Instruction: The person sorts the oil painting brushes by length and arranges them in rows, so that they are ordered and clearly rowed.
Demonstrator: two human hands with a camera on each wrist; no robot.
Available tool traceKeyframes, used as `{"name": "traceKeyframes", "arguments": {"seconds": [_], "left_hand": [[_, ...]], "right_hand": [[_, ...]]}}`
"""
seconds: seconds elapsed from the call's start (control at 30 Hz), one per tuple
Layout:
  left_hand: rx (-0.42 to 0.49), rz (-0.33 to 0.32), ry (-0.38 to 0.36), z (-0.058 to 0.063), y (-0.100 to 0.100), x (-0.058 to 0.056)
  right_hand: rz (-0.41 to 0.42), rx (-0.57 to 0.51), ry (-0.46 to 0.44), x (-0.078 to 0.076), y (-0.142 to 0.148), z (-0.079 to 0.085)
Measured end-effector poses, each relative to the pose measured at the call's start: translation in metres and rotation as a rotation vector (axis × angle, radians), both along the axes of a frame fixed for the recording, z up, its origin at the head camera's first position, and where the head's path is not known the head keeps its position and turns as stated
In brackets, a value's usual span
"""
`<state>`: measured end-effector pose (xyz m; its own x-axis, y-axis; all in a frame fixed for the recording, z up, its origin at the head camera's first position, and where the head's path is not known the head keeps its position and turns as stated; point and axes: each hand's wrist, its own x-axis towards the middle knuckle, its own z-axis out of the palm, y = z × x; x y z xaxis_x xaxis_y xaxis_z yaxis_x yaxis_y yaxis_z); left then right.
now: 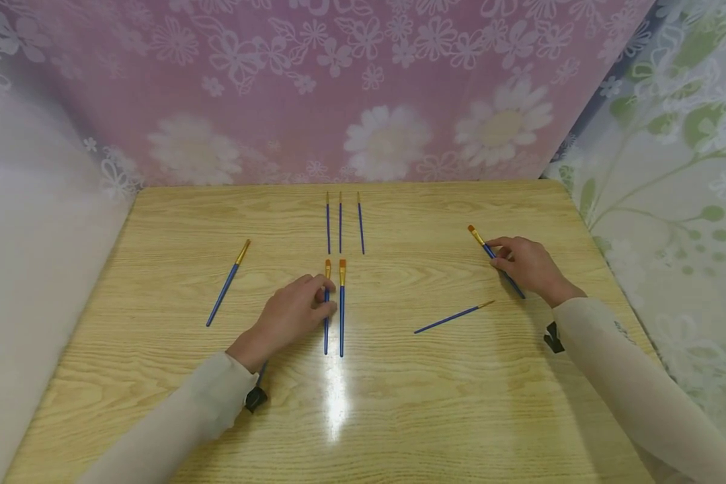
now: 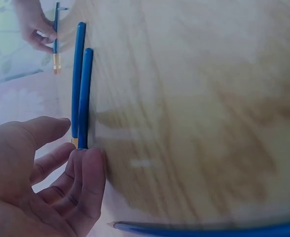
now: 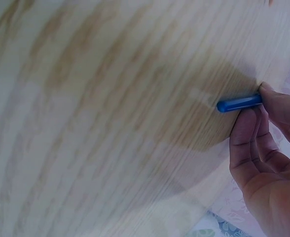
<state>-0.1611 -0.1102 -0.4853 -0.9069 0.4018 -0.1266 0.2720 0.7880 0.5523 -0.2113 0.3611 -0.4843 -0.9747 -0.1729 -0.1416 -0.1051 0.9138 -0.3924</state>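
On the desk, the left hand, thumb and fingers parted, is at a flat paintbrush, about midway between the side edges. The right hand pinches another paintbrush near the right edge.

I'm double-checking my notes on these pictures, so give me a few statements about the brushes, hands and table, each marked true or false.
1. The table has a wood-grain look. True.
2. The right hand holds a brush. True.
3. Five brushes lie at the table's far edge. False: three thin brushes lie there.
4. The leftmost brush lies untouched. True.
5. The left hand is at the table's right edge. False: the left hand is at the flat pair near the middle.
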Motion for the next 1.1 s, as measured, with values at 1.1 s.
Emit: {"name": "traceKeyframes", "arguments": {"seconds": [1.1], "left_hand": [[-0.028, -0.379, 0.034, 0.000, 0.139, -0.018]], "right_hand": [[0.011, 0.003, -0.011, 0.001, 0.000, 0.003]]}}
